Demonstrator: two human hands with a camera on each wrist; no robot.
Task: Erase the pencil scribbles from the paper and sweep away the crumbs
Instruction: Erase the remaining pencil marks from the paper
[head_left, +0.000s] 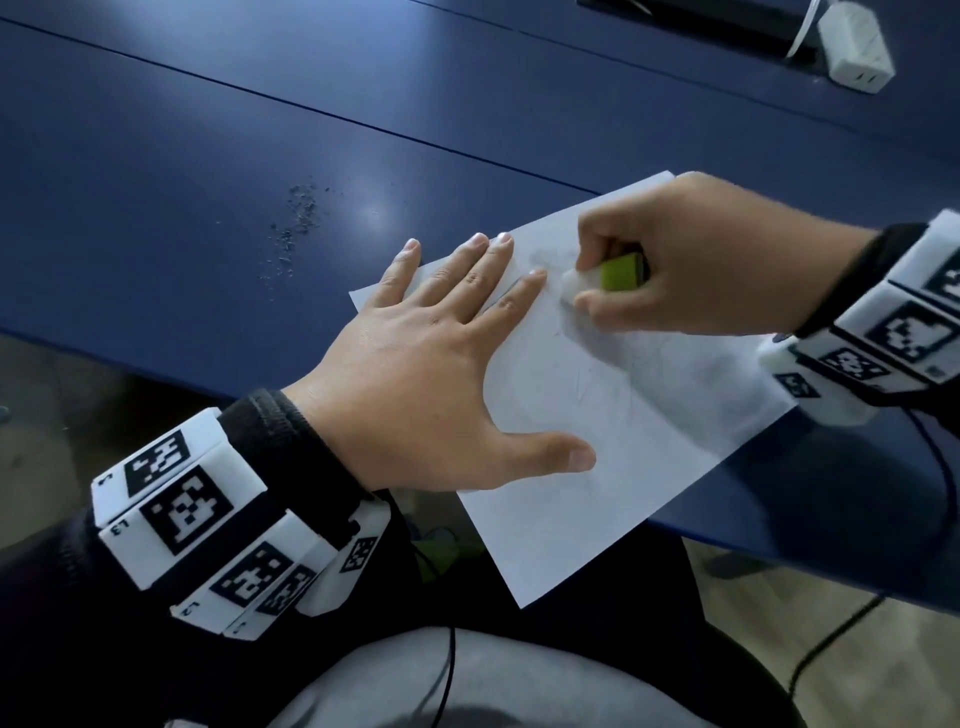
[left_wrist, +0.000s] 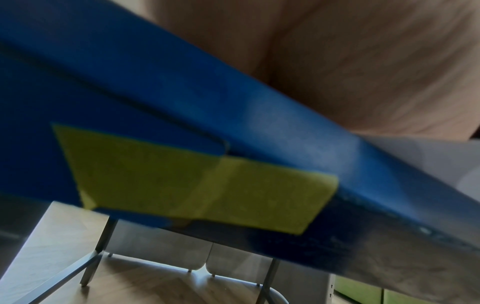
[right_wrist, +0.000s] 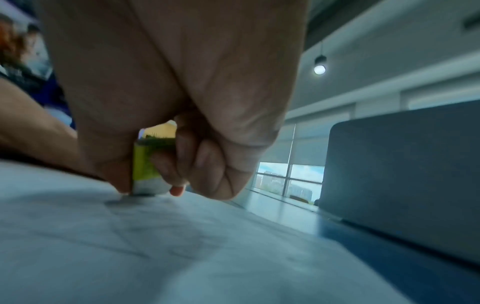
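Two hands share the paper (head_left: 613, 467) on the blue worktop (head_left: 208, 156): the left hand (head_left: 431, 374) lies flat on its left half, the right hand (head_left: 691, 260) pinches the eraser (head_left: 608, 278), white tip down on faint, seemingly smudged scribbles (head_left: 602, 384) running toward the near-right; crumbs (head_left: 296, 228) lie well left

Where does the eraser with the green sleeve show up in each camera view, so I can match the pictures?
Head: the eraser sits right of centre, pinched by the right hand, its white tip on the paper.
Left wrist: not in it; only table edge, yellow tape and palm show.
Right wrist: eraser at lower centre-left, between thumb and fingers.
Shared landmark: the white paper under its tip.
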